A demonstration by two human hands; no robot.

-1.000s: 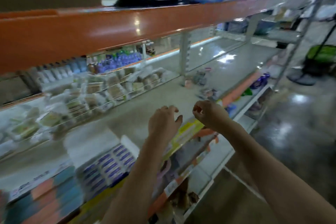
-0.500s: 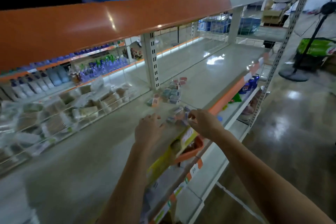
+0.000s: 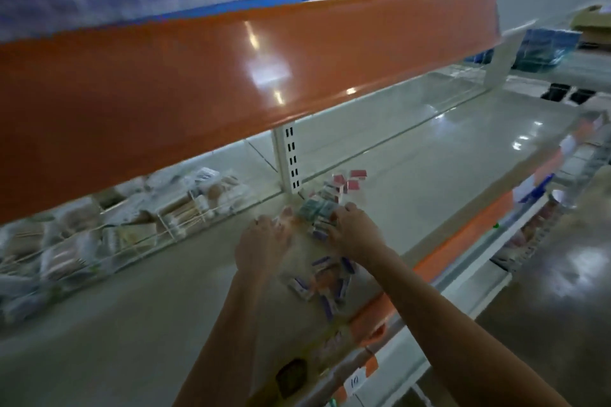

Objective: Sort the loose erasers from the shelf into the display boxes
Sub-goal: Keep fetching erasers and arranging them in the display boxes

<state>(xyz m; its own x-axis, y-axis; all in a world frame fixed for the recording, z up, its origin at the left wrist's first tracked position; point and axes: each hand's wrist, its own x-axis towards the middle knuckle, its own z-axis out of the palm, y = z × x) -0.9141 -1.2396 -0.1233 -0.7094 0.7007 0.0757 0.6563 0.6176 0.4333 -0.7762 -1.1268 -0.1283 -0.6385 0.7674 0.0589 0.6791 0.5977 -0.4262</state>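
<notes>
Both hands have reached farther in than half a second ago. The right hand (image 3: pixel 355 235) now rests on the erasers (image 3: pixel 319 213) on the shelf (image 3: pixel 429 155), fingers curled over them. The left hand (image 3: pixel 263 243) is blurred; its grip cannot be told.

The shelf (image 3: pixel 413 155) is seen as smooth, pale painted metal with a soft sheen, light being mirrored on it. The orange edge strip (image 3: pixel 231 69) above looks glossy, like plastic. The erasers (image 3: pixel 325 277) are wrapped in printed sleeves, apparently paper. The floor (image 3: pixel 562 291) is polished and reflective.
</notes>
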